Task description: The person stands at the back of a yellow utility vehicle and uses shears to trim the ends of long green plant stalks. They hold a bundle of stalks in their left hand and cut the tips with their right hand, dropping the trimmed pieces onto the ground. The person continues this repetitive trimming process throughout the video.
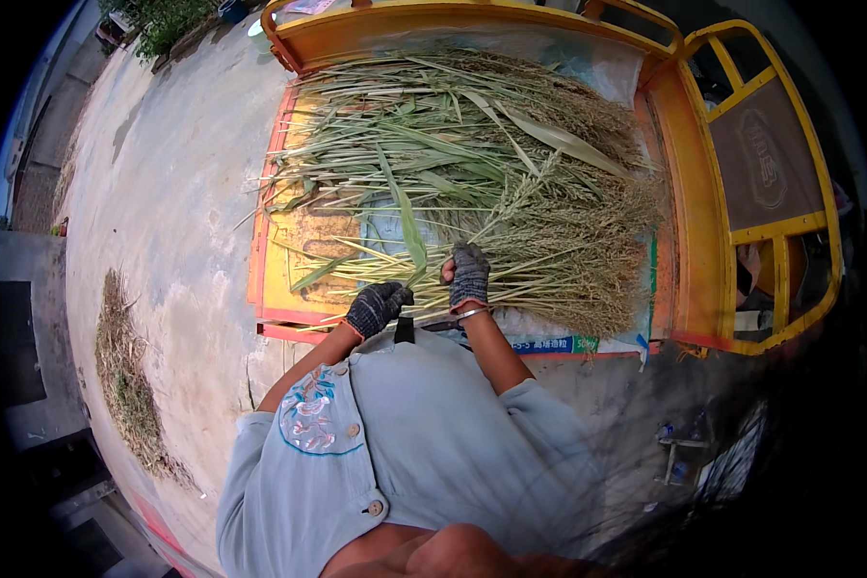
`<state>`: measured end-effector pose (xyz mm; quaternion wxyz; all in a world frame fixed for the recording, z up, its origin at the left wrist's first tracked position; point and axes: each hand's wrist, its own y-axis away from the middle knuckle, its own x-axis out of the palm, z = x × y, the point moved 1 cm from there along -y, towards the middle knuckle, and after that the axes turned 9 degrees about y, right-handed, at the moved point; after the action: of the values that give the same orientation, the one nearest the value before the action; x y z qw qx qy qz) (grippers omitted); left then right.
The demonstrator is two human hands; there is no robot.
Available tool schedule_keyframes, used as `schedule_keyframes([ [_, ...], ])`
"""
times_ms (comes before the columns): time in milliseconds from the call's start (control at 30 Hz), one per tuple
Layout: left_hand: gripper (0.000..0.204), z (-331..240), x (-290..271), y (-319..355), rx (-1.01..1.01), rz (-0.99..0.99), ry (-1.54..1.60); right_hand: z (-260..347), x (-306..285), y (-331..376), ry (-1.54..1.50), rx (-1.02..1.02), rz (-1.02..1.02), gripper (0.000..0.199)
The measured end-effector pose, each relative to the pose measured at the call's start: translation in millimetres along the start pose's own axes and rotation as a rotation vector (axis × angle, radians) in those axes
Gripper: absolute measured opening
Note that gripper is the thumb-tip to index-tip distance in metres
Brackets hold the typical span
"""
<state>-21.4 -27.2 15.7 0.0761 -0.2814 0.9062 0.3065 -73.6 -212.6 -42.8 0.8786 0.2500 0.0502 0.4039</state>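
A big heap of long green stalks with bushy seed heads [511, 164] lies across the orange and yellow cart bed [279, 279]. Both my hands wear dark grey knit gloves. My right hand [469, 275], with a metal bangle on its wrist, is closed around a few stalks at the heap's near edge. My left hand [378, 306] is curled on the stalk ends just to the left of it, beside a long green leaf [409, 226]. A dark-handled tool [405, 329] lies at the bed's near edge between my forearms; its blade is mostly hidden.
A white woven sheet [602, 63] lines the bed under the heap. The cart's yellow railing [785, 226] rises on the right. Pale concrete ground [173, 193] stretches to the left, with a strip of dry plant scraps [125, 385]. Green plants [164, 19] grow at the far left.
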Motion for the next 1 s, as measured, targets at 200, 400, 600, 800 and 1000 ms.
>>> schedule_keyframes([
  [200,0.032,-1.1,11.8,-7.8,-0.010,-0.078,0.243,12.9,-6.4,7.6,-0.174,0.031,-0.078,0.026],
  [400,0.029,-6.7,14.1,-4.8,0.170,-0.017,0.160,8.3,-14.3,9.1,-0.392,0.090,-0.123,0.020],
  [600,0.031,-21.3,3.5,-0.7,-0.151,-0.047,0.272,-2.3,-8.1,2.4,-0.345,-0.004,-0.043,0.015],
  [800,0.035,16.9,-11.3,12.0,-0.204,-0.196,0.146,26.1,-20.1,5.0,-0.570,-0.016,-0.203,0.012],
  [1000,0.034,170.4,-83.5,114.9,-0.321,-0.562,0.198,42.6,-131.9,-53.3,-0.635,0.053,-0.522,0.013],
])
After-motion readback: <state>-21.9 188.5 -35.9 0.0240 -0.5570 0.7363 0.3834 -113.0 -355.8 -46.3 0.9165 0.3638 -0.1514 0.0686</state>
